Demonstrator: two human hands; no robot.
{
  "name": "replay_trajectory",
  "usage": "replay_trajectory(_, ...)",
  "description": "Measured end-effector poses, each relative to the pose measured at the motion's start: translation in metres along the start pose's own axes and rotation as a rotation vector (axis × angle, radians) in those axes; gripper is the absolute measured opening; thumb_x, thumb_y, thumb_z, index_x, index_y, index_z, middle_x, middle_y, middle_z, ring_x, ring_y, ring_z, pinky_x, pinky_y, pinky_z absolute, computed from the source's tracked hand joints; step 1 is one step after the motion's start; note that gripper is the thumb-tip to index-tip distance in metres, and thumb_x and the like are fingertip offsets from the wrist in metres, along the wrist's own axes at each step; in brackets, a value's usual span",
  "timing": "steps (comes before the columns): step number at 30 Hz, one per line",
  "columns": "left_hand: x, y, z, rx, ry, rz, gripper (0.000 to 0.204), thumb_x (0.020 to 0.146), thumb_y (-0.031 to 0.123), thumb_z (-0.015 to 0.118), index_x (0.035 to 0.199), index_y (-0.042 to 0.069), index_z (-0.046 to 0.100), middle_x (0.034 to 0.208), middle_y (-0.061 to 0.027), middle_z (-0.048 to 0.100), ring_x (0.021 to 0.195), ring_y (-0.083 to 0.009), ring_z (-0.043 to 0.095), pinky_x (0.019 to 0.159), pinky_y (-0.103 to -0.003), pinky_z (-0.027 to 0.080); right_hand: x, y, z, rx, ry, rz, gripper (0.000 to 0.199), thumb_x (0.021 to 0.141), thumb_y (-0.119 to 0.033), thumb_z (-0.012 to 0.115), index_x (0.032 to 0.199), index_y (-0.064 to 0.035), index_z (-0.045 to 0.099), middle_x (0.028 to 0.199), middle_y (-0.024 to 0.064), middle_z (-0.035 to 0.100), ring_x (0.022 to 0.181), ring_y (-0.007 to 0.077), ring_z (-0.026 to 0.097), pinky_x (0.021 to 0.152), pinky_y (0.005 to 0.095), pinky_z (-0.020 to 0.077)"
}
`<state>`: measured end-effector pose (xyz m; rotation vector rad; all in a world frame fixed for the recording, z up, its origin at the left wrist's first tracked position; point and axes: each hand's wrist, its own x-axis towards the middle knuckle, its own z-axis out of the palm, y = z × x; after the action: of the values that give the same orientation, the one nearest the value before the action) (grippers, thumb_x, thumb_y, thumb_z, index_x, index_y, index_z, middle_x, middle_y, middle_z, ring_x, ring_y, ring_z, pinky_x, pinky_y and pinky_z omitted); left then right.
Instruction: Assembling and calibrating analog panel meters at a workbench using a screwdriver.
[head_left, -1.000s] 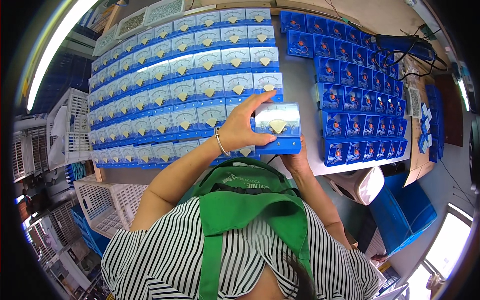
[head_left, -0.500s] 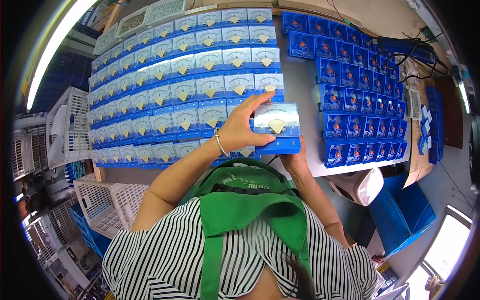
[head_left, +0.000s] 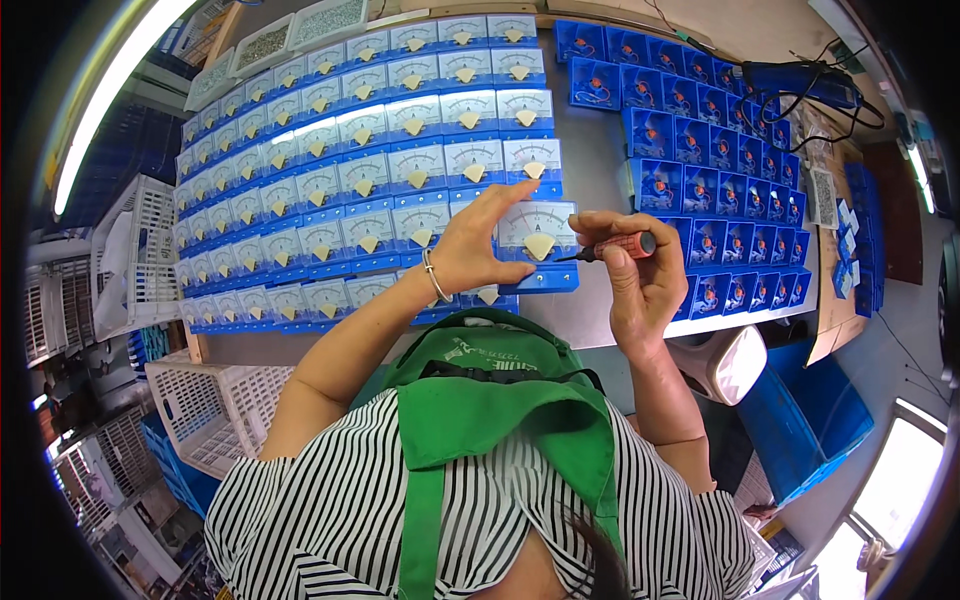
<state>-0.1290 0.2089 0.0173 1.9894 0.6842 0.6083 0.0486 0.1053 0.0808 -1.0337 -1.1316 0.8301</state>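
While left hand (head_left: 478,243) clamps analog ammeter (head_left: 538,245) by left side at frame centre, right hand (head_left: 648,290) clasps red-handled screwdriver (head_left: 626,246), tip near dial's lower right; best keep ammeter braced, shaft steady, clear cover unscratched.

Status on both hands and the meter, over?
Left hand gripping blue meter. Right hand holding red-handled screwdriver, tip near meter's lower front. Dial mostly visible.

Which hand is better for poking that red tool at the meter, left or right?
Probably the right hand: it holds the red-handled tool, whose thin tip points toward the meter. The left hand is busy holding the meter.
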Motion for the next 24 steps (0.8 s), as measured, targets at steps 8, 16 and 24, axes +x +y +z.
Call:
replay_trajectory(8,0.0,0.001,0.0,-0.011,-0.017,0.006,0.091,0.059,0.022,0.08,0.14,0.01,0.04,0.121,-0.0149,0.055,0.113,-0.0302,0.054,0.098,-0.039,0.042,0.002,0.01,0.005,-0.015,0.014,-0.025,0.028,0.096,-0.018,0.056,0.113,-0.0002,0.043,0.102,0.0221,0.065,0.09,0.0263,0.065,0.079,0.0353,0.0534)
replay_trajectory(16,-0.001,-0.005,-0.003,0.042,-0.054,0.047,0.091,0.06,0.022,0.08,0.14,0.01,0.04,0.121,-0.0151,0.056,0.112,-0.03,0.055,0.097,-0.039,0.043,0.004,-0.016,-0.013,-0.516,-0.292,-0.08,0.038,0.071,0.007,0.072,0.106,-0.0048,0.065,0.101,0.01,0.068,0.084,0.02,0.067,0.068,0.0287,0.053)
replay_trajectory(24,-0.002,-0.013,-0.003,0.023,-0.03,0.056,0.093,0.058,0.023,0.081,0.14,0.01,0.04,0.118,-0.0153,0.058,0.112,-0.0301,0.056,0.097,-0.039,0.044,0.002,-0.024,-0.005,-0.494,-0.454,-0.023,0.04,0.072,0.008,0.07,0.109,-0.0026,0.064,0.101,0.0115,0.069,0.083,0.0241,0.069,0.071,0.0306,0.0533)
